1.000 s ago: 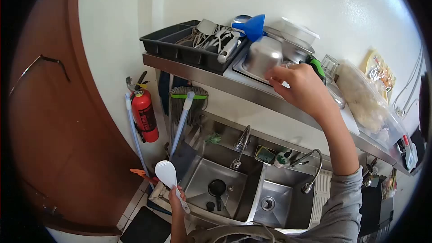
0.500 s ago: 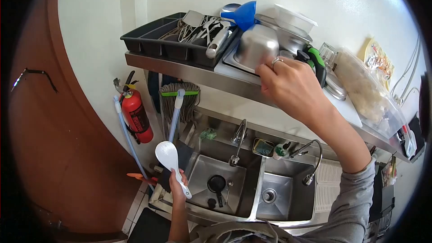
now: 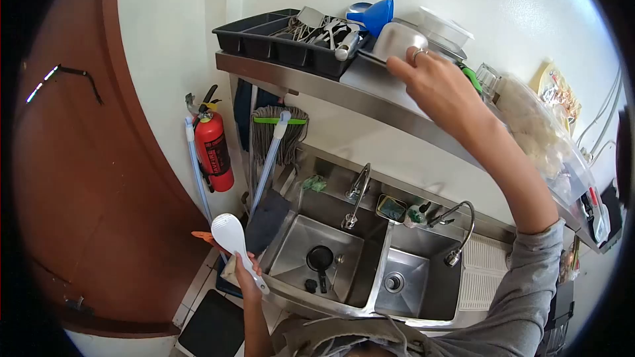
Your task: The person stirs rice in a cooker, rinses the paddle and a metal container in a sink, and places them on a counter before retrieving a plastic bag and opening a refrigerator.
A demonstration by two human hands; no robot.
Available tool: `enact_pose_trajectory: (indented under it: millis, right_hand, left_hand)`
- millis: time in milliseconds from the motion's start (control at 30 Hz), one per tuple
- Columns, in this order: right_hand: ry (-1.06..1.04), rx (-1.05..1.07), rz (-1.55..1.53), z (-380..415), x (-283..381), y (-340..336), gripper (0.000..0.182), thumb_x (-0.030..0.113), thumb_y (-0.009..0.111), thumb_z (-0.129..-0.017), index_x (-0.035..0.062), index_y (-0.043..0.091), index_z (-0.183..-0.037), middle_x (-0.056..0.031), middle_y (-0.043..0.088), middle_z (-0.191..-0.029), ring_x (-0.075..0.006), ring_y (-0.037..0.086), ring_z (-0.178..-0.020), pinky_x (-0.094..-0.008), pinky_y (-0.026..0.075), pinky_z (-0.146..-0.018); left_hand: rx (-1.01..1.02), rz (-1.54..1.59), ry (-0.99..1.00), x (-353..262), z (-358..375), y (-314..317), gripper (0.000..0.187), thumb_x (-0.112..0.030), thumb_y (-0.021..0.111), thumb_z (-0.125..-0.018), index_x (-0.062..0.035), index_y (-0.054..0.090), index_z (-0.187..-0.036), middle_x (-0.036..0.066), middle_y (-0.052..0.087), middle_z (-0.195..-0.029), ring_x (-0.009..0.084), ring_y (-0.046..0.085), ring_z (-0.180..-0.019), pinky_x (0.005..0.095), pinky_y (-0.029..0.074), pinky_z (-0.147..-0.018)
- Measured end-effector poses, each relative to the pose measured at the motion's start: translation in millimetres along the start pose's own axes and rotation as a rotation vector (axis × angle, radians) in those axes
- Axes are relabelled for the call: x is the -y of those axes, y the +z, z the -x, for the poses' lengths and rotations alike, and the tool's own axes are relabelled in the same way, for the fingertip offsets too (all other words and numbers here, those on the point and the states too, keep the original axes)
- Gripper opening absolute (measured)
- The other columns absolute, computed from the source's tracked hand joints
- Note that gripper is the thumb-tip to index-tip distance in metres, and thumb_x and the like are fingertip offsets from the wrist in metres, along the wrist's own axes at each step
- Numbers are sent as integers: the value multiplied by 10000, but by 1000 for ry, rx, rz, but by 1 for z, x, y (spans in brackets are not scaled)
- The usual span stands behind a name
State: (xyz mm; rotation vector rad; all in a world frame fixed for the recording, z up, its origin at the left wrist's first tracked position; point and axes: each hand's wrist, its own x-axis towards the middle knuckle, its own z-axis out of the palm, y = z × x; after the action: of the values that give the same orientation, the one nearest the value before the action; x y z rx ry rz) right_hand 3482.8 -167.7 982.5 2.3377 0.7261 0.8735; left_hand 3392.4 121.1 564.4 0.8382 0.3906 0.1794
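Note:
My left hand [image 3: 248, 279] is closed around the handle of a white rice paddle [image 3: 228, 233], its broad blade pointing up, left of the sink. Up at the wall shelf, my right hand [image 3: 436, 82], with a ring on one finger, is closed at the front edge of a flat metal tray [image 3: 372, 59]. The fingertips are partly hidden. An upturned metal container [image 3: 398, 41] rests on that tray, just beyond my fingers. A blue funnel [image 3: 377, 18] stands behind it. Left of the tray, a black cutlery organizer [image 3: 254, 45] holds several metal utensils [image 3: 317, 30].
Below the shelf [image 3: 291, 78] is a double sink [image 3: 374, 277] with two curved faucets. A small black pan [image 3: 320, 259] lies in the left basin. A mop [image 3: 281, 132] and a red fire extinguisher [image 3: 213, 149] are at left. A plastic bin [image 3: 562, 152] stands on the shelf's right side.
My view has shifted, so the shelf sits higher and further right. The tray and metal container have moved slightly up or back at my right hand. The rice paddle has moved lower and left.

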Motion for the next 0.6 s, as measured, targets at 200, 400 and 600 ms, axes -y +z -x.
enact_pose_trajectory:
  millis: [200, 400, 600]
  right_hand:
    - [3, -99, -15, 4, -5, -2, 237, -65, 545, -688, 1, 528, -915, -161, 545, -887, -305, 578, -872, -362, 510, -747]
    - [12, -178, 3, 8, -1, 7, 287, -78, 555, -670, -3, 498, -941, -154, 528, -935, -289, 549, -923, -347, 508, -759]
    - [-3, -213, -1, 7, -2, 16, 296, -84, 542, -678, -13, 484, -960, -170, 536, -931, -303, 541, -929, -352, 498, -781]
  left_hand:
    - [-96, -31, 66, -16, 23, -21, 379, -403, 341, -956, -65, 467, -840, 3, 366, -553, 92, 345, -478, 233, 289, -450]
    - [-124, -50, 137, -23, 52, -58, 384, -395, 333, -957, -60, 470, -830, 9, 366, -550, 95, 343, -469, 235, 282, -434]
    - [-259, -99, 201, -34, 87, -83, 400, -402, 320, -961, -57, 467, -824, 2, 349, -519, 92, 315, -438, 233, 271, -426]
